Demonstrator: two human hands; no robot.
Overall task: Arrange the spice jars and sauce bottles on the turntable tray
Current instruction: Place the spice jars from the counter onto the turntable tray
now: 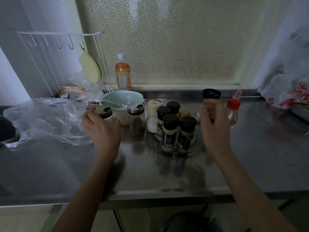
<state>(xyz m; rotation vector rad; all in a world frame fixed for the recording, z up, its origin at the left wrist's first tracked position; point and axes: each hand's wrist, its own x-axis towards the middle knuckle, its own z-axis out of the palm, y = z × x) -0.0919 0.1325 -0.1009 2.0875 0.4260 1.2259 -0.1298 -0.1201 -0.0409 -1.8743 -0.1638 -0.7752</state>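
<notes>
**Hands on two jars beside a clear turntable tray**

Steel counter [66, 164] seen from above, dim, with a frosted window [167, 39] behind it. A clear round turntable tray [197, 144] sits just right of centre. On it stand four black-capped spice jars [170, 131] packed close together, with a white-capped salt shaker [153, 114] at the tray's 10 o'clock edge; whether the shaker is on the tray or just beside it cannot be told.

The left hand [102, 129] is at 9 o'clock from the tray, fingers curled around a glass jar with a metal lid [104, 114], which stands on the counter. Between that jar and the tray stands another metal-lidded glass jar of brown spice [136, 119], blocking the straight path across.

The right hand [214, 124], blurred, is at 3 o'clock from the tray, fingers closed around a black-capped jar [211, 94] held up above the counter; only the cap shows clearly. Just right of it, at the hand's 2 o'clock, is a clear sauce bottle with a red nozzle cap [233, 109].

Around the work area: a pale green bowl [122, 99] at 11 o'clock behind the jars, an orange drink bottle [122, 74] by the window, a white wire rack [50, 56] with hooks at 10 o'clock, a crumpled clear plastic bag [45, 119] at 9 o'clock, and a red-and-white plastic bag [292, 91] at 2 o'clock.
</notes>
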